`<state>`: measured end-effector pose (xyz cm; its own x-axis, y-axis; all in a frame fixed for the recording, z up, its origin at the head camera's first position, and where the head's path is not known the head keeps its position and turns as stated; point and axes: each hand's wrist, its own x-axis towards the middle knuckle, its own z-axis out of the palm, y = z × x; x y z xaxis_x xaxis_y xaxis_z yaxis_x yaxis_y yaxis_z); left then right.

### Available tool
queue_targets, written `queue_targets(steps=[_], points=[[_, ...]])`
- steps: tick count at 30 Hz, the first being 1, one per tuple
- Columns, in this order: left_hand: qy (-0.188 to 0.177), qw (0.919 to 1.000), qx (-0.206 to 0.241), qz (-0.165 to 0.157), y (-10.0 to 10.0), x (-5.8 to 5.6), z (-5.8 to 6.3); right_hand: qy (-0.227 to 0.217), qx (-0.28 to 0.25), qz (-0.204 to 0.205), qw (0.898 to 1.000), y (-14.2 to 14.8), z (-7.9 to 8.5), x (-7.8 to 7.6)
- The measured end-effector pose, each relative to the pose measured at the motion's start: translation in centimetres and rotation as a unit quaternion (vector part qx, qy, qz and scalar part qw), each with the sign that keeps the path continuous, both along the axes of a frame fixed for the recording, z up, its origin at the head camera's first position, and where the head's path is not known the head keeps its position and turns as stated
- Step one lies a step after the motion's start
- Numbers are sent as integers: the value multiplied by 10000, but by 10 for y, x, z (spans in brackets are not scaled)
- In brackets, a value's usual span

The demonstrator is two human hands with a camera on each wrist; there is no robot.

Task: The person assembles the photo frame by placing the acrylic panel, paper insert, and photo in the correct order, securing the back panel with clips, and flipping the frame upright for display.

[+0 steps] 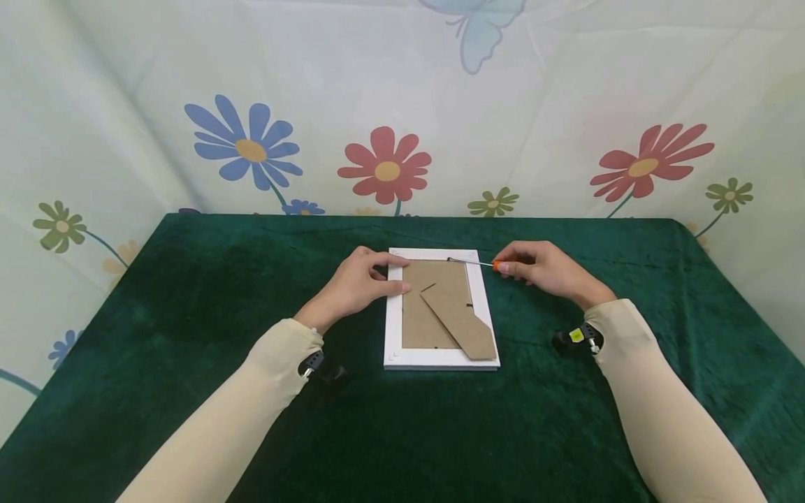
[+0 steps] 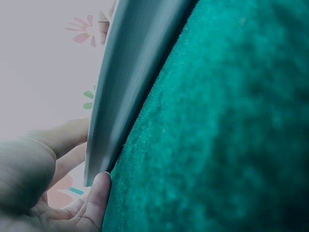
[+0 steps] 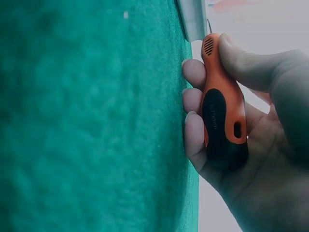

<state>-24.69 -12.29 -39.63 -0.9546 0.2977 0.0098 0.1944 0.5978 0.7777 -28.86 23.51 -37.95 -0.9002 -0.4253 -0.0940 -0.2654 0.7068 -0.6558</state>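
A white picture frame [image 1: 393, 328] lies face down on the green cloth, its brown backing board [image 1: 418, 321] and slanted easel leg [image 1: 468, 328] showing. My left hand [image 1: 353, 285] rests on its upper left side, thumb and index finger extended over the border. Another fingertip [image 2: 100, 186] touches the frame's lower edge in the left wrist view. My right hand [image 1: 542, 267] grips a screwdriver by its orange and black handle [image 3: 224, 96]. The thin metal shaft [image 1: 468, 262] crosses the frame's top right, its tip near the board's upper edge, where contact cannot be made out.
Small dark metal tabs [image 1: 469, 305] sit along the board's edge. The green velvet cloth [image 1: 251, 279] covers the table. Behind it hangs a white curtain [image 1: 534, 126] printed with flowers. Each wrist wears a dark strap with a camera [image 1: 575, 338].
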Motion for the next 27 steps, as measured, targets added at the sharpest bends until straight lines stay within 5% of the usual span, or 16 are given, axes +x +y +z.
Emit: queue_targets(steps=[27], points=[[-67,10000,-27,16,1,0,2,-289,-181,265,9991,1,3,-4]])
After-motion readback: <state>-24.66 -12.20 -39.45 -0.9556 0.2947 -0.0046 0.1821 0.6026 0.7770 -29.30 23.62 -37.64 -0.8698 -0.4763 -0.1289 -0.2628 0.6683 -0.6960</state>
